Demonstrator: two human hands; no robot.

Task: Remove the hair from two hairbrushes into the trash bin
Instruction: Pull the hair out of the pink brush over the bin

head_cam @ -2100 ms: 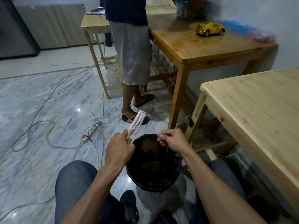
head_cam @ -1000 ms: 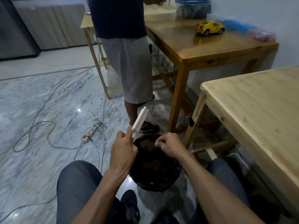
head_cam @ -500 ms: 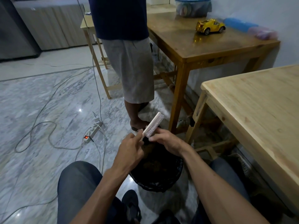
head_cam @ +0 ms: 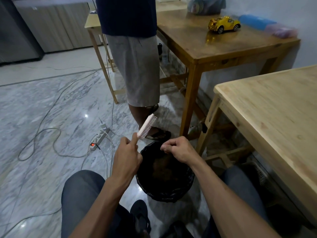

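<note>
Right, left hand [head_cam: 126,156] is wrapped around the handle of the pale pink plastic hairbrush [head_cam: 147,126], thumb up along the stem, head pointing up and away with the short stiff bristles facing right. Right hand [head_cam: 178,149] sits over the far rim of the bin, thumb and forefinger pressed together in a pinch. Probably a few strands between them, but they're too fine to make out from here, so can't confirm.

Round bin with a crinkled black plastic liner [head_cam: 187,177] is on the floor between the person's knees, directly under the right hand. There's a brownish matted clump at the bottom that looks like hair already dropped in.

Progress, my read: mid-way through this brush. Bristles look mostly clean at this angle, maybe a pass or two left. Only one brush is in sight, so I can't say whether the other is done or not started.

Around them: glossy grey-veined marble floor, a white power strip [head_cam: 98,137] with its red switch lit and loose cables off to the left. Second person in grey shorts [head_cam: 135,66] stands just beyond the bin. Unfinished pale wooden table [head_cam: 274,114] at right; darker varnished wooden table [head_cam: 214,43] behind holds a shiny yellow toy car [head_cam: 223,24].
</note>
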